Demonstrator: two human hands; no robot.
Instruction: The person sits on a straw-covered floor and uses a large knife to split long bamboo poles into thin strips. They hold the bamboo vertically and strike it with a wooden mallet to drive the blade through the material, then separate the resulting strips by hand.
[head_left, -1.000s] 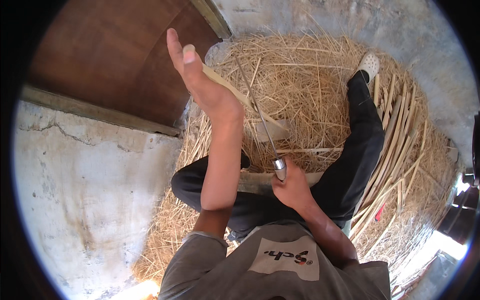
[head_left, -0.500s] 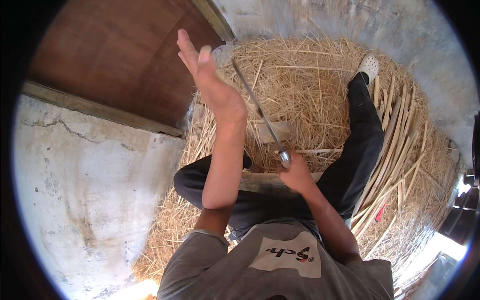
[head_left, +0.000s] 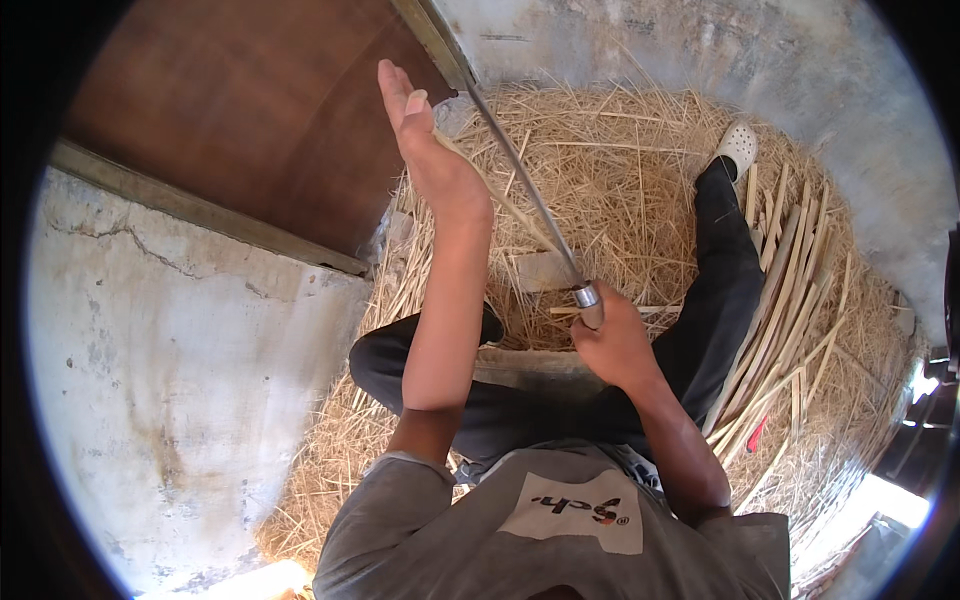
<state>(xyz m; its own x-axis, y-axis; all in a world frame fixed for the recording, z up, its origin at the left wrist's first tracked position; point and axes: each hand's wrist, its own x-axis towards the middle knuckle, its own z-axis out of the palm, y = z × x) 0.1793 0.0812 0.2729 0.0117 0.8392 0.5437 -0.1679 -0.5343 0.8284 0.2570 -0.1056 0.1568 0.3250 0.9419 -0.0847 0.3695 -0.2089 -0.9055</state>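
Note:
My right hand [head_left: 617,335] grips the handle of a long knife [head_left: 528,188] with a metal collar. Its narrow blade points up and away, to the left. My left hand [head_left: 425,150] is raised to the left of the blade, fingers straight and thumb alongside. A thin pale bamboo strip [head_left: 507,203] runs from the thumb side of this hand down toward the blade near the handle. The hand appears to pinch it, though the palm side is hidden. Whether blade and strip touch, I cannot tell.
Loose straw-like shavings [head_left: 620,160] cover the floor around my legs. A pale block [head_left: 543,270] lies beyond the knife handle. Long split strips [head_left: 790,270] are heaped to the right of my outstretched leg. A brown panel [head_left: 250,110] and a cracked wall [head_left: 180,380] stand left.
The knife and my right hand have shifted slightly right, with more of the blade's length now showing. My left hand has moved a little to the right. The strip beside it shows more plainly.

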